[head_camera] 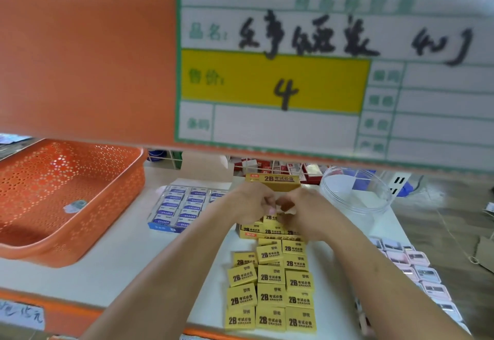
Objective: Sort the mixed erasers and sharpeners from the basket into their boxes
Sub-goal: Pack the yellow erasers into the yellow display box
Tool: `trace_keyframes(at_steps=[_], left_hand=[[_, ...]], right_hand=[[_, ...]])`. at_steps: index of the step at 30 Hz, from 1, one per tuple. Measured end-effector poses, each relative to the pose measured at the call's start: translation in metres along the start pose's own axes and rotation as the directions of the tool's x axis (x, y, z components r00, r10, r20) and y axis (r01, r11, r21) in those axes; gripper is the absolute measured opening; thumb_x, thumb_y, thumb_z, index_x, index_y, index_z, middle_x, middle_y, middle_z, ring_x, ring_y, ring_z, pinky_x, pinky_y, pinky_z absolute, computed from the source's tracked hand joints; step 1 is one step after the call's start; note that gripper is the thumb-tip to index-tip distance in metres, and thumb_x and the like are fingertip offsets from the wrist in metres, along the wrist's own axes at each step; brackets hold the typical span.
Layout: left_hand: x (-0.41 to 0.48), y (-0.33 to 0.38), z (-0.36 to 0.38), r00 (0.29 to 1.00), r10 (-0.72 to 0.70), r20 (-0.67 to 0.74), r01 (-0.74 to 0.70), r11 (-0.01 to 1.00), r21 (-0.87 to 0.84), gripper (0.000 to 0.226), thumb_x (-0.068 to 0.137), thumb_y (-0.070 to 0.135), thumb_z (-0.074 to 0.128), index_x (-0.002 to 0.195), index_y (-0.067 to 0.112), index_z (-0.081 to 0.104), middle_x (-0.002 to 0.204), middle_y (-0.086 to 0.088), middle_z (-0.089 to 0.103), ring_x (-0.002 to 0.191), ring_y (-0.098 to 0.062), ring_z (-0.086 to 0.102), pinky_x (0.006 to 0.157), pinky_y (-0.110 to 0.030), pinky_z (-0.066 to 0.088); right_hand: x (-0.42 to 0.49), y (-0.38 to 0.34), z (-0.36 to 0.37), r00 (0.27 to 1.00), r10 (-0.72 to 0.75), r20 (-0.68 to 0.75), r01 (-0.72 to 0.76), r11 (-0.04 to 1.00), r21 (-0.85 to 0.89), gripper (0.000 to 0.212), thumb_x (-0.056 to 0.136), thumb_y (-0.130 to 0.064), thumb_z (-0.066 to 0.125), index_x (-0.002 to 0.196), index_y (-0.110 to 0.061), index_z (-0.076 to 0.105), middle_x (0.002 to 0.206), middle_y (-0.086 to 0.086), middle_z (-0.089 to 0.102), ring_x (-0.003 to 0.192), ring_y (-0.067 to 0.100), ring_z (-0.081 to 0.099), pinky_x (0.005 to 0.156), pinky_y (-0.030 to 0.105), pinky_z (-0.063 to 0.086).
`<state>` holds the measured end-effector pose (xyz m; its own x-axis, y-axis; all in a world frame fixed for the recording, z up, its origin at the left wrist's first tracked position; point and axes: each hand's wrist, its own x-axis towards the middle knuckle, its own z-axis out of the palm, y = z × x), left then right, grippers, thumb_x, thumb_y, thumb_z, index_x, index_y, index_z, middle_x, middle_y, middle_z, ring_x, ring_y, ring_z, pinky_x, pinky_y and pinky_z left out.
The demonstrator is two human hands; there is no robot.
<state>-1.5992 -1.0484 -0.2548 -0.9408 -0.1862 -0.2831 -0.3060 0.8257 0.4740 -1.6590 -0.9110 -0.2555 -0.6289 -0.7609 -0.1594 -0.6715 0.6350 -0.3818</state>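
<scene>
Head view — forward-down beneath orange shelf edge point(80, 59), close over white surface point(133, 254).

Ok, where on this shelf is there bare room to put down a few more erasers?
Widest bare patch: the shelf between orange basket and loose yellow erasers, before the blue eraser box. Narrower strip between those erasers and pink sharpeners. Crowded around the yellow box.

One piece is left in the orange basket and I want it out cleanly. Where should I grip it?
Probably from straight above: the pale piece lies flat and alone on the orange basket floor, walls blocking side approaches. Grip across its narrower width.
</scene>
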Motion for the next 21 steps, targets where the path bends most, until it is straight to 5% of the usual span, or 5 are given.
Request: trace_keyframes(at_steps=[4,9,13,18,21], left_hand=[[-0.003,-0.003,0.003,0.999,-0.033,-0.014,0.033,0.999,-0.011,0.024,0.097,0.013,0.051,0.077,0.026,0.054,0.084,0.006,0.056,0.08,-0.014,0.054,0.077,-0.029,0.046],[-0.007,0.001,0.002,0.991,-0.115,0.066,0.111,0.992,0.061,0.033,0.098,0.006,0.042,0.123,0.021,0.058,0.123,0.001,0.058,0.107,-0.02,0.058,0.098,-0.036,0.047],[-0.008,0.005,-0.001,0.982,-0.153,0.114,0.145,0.986,0.078,0.032,0.098,0.003,0.036,0.119,0.019,0.054,0.13,-0.002,0.052,0.113,-0.022,0.054,0.102,-0.034,0.042],[-0.01,0.012,-0.007,0.963,-0.222,0.156,0.222,0.975,0.017,0.028,0.104,0.006,0.028,0.122,0.014,0.048,0.092,0.005,0.048,0.063,-0.009,0.04,0.054,-0.013,0.036],[-0.009,0.006,-0.008,0.969,-0.224,0.106,0.228,0.973,-0.033,0.034,0.103,0.004,0.027,0.127,0.011,0.049,0.081,0.005,0.047,0.059,-0.007,0.037,0.051,-0.013,0.035]], right_hand=[[0.005,0.001,0.003,1.0,0.009,-0.005,-0.009,1.0,0.002,0.026,0.088,-0.022,0.059,0.113,-0.026,0.064,0.11,-0.003,0.066,0.098,0.018,0.061,0.088,0.035,0.051],[0.008,0.006,0.007,1.0,0.006,0.017,-0.006,0.999,0.031,0.027,0.088,-0.031,0.06,0.115,-0.032,0.062,0.109,-0.012,0.064,0.089,0.014,0.065,0.083,0.032,0.054],[0.009,0.008,0.011,0.999,0.003,0.054,-0.006,0.999,0.052,0.027,0.088,-0.029,0.063,0.115,-0.031,0.06,0.11,-0.013,0.062,0.094,0.012,0.062,0.084,0.029,0.052],[0.009,0.014,0.01,0.998,0.06,0.011,-0.06,0.997,0.049,0.017,0.092,-0.026,0.056,0.108,-0.028,0.062,0.101,-0.003,0.067,0.087,0.014,0.065,0.079,0.033,0.055],[0.01,0.015,0.007,0.998,0.032,0.045,-0.031,0.999,-0.016,0.018,0.092,-0.022,0.055,0.106,-0.028,0.063,0.098,-0.008,0.062,0.085,0.012,0.062,0.077,0.029,0.053]])
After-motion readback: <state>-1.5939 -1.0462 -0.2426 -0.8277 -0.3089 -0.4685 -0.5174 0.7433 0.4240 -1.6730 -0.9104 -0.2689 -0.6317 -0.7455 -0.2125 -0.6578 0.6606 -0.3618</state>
